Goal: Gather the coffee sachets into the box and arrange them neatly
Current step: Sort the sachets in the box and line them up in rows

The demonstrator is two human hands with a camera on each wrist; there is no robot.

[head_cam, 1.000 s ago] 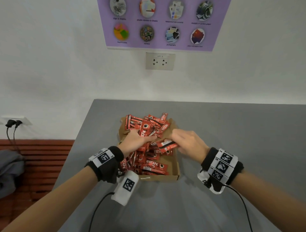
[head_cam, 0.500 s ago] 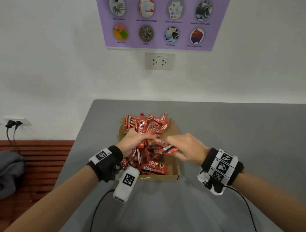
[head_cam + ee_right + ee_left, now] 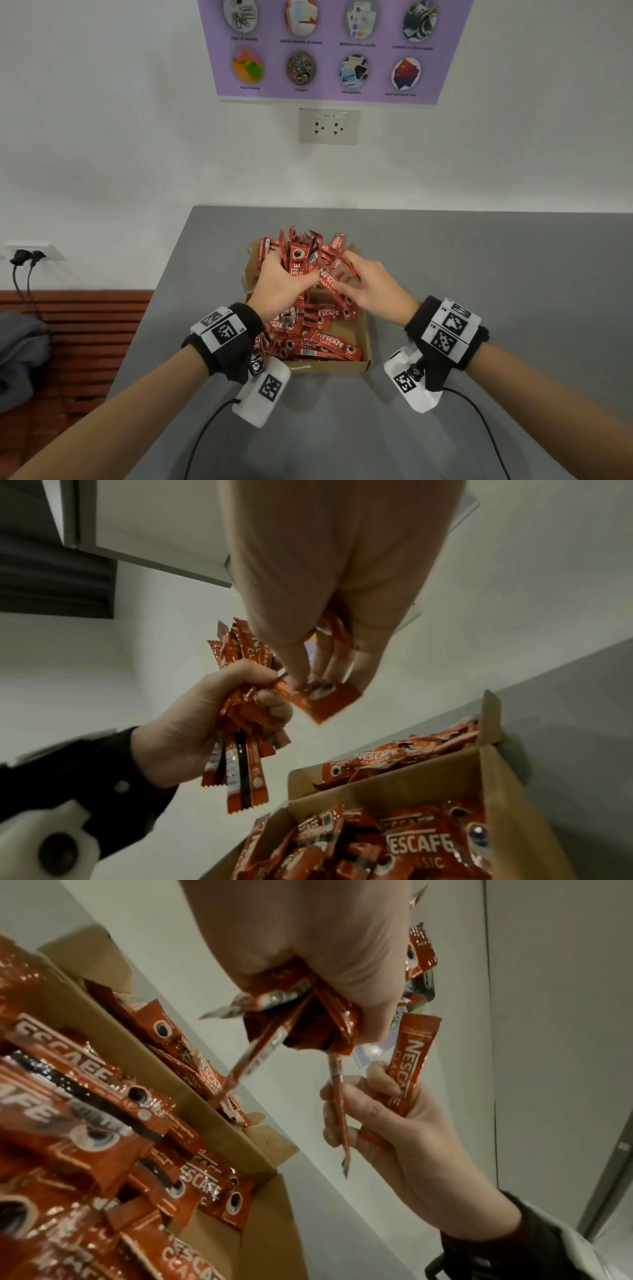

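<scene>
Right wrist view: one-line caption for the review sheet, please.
Left hand grips a bundle of sachets while the right hand pinches one sachet above the cardboard box.

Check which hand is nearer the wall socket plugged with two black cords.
Left. The left hand grips a bundle of sachets over the box, on the socket's side; the right hand is farther across.

I see the box point(image 3: 363, 363) of sachets point(image 3: 325, 346) below both hands, a bunch point(image 3: 298, 260) in my left hand point(image 3: 277, 287), right hand point(image 3: 373, 291) beside it.
</scene>
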